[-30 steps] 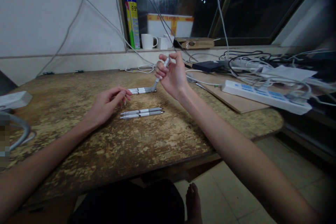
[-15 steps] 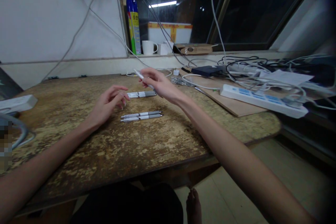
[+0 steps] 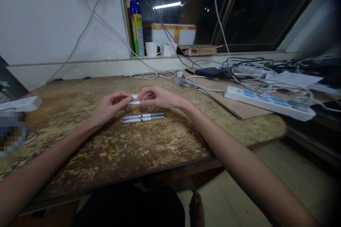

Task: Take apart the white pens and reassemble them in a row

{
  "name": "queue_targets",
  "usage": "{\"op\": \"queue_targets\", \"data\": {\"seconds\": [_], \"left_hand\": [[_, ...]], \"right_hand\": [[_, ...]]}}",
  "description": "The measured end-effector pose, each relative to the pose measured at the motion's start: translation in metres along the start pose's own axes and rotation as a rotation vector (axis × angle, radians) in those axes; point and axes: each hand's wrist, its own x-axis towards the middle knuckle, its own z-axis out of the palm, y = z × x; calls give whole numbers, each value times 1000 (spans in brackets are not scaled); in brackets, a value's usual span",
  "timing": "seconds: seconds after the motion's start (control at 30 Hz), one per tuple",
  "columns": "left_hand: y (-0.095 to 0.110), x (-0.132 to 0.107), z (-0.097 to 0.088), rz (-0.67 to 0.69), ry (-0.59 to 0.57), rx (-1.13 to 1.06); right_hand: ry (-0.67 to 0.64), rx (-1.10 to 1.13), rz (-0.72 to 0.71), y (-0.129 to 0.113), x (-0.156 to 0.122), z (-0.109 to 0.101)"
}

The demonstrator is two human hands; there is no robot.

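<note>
My right hand (image 3: 157, 97) is closed in a pinch on a white pen (image 3: 135, 102), held level just above the worn table. At the pen's other end is my left hand (image 3: 112, 103), its thumb and fingers pinched together on it. White pens (image 3: 134, 96) lying on the table just behind are mostly covered by my fingers. Nearer to me, a pair of white and grey pens (image 3: 144, 117) lies side by side, apart from both hands.
The worn wooden table (image 3: 128, 149) has a white power strip (image 3: 269, 103) on a board at the right, beside tangled cables (image 3: 253, 64). Along the sill stand a spray can (image 3: 137, 30) and a white mug (image 3: 152, 49). Another white strip (image 3: 23, 103) lies far left.
My right hand has come down from above the back pens, bringing its pen level between both hands. My left hand has moved slightly right and closed on the pen's end.
</note>
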Motion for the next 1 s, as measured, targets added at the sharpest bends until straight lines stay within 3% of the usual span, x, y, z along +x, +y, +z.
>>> {"op": "queue_targets", "data": {"seconds": [0.2,0.37,0.63,1.0], "left_hand": [[2,-1,-1,-51,-119,-13],[-4,1,-15,-43,-147,77],[-3,2,-24,-47,-361,250],[-12,4,-29,-22,-397,267]], "right_hand": [[-27,5,9,4,0,1],[-39,-133,68,11,-2,-10],[-169,-223,151,17,-5,-17],[-202,-187,147,16,-2,-7]]}}
